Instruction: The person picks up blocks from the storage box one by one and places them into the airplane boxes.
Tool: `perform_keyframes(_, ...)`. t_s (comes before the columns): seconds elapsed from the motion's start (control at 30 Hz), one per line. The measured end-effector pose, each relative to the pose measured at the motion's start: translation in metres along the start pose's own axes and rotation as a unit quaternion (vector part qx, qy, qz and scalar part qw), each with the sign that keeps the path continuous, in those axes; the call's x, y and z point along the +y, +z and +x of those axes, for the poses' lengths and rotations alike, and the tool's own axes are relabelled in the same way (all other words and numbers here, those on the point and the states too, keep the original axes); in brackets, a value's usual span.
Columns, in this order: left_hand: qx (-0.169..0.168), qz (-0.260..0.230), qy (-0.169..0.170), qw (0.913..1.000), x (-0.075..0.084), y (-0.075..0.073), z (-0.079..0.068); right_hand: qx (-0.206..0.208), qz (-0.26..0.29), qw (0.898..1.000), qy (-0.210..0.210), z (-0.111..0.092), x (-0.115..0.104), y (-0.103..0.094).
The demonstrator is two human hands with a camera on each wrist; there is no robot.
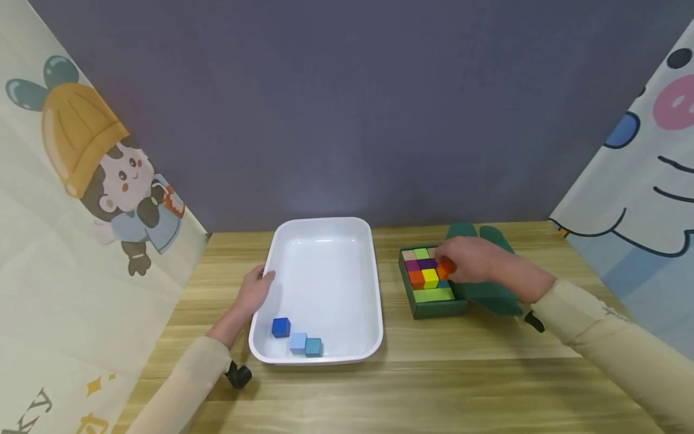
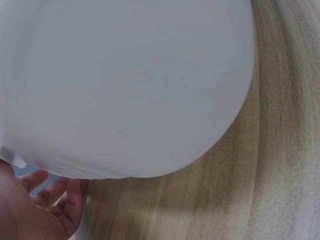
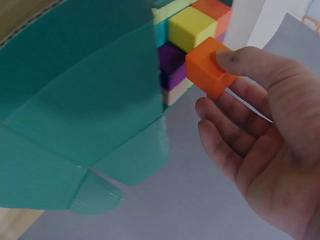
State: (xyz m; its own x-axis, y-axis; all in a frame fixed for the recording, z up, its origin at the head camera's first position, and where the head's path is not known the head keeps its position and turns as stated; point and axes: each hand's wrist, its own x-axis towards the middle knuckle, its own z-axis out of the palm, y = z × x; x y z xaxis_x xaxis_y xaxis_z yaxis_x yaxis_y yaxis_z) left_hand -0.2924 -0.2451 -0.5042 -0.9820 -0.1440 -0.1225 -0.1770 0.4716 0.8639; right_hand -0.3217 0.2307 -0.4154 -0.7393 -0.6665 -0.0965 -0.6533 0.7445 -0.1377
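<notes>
My right hand pinches an orange cube between thumb and fingers, over the right side of a green cardboard box. Inside the box sit rows of coloured blocks, among them a yellow cube, a purple block and a long light-green block. At the left rim of a white tray, my left hand holds on with the thumb over the edge. A dark blue cube, a light blue cube and a teal cube lie in the tray's near end.
The box's green lid is folded open to the right, beneath my right forearm. A grey panel rises behind the wooden table. Printed cloths hang on the left and right sides.
</notes>
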Motion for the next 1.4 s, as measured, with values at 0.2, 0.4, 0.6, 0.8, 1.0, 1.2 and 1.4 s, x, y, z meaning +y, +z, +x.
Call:
perform_keyframes(0.2, 0.003, -0.008, 0.0, 1.0, 0.003, 0.0, -0.001, -0.007, 0.005, 1.0, 0.0, 0.004, 0.007, 0.008)
perform_keyframes(0.4, 0.003, -0.013, -0.003, 0.9999, 0.003, 0.0, -0.002, -0.005, 0.005, 1.0, -0.003, 0.009, 0.008, 0.015)
perform_keyframes(0.6, 0.003, -0.008, 0.003, 1.0, 0.004, -0.001, -0.002, 0.002, -0.006, 1.0, -0.014, 0.014, 0.011, 0.021)
perform_keyframes(0.8, -0.001, -0.011, -0.008, 0.9999, 0.004, -0.002, -0.003, 0.006, -0.01, 1.0, -0.029, 0.017, 0.012, 0.025)
perform_keyframes(1.0, -0.004, -0.011, -0.009, 0.9999, 0.003, 0.002, -0.004, 0.002, -0.012, 1.0, -0.024, 0.015, 0.015, 0.031)
perform_keyframes(1.2, 0.002, -0.013, -0.011, 0.9999, 0.003, 0.002, -0.005, 0.008, -0.021, 0.999, -0.026, 0.015, 0.014, 0.034)
perform_keyframes(1.4, 0.003, -0.009, -0.014, 0.9999, 0.003, 0.0, -0.004, 0.007, -0.027, 0.999, -0.024, 0.016, 0.012, 0.033)
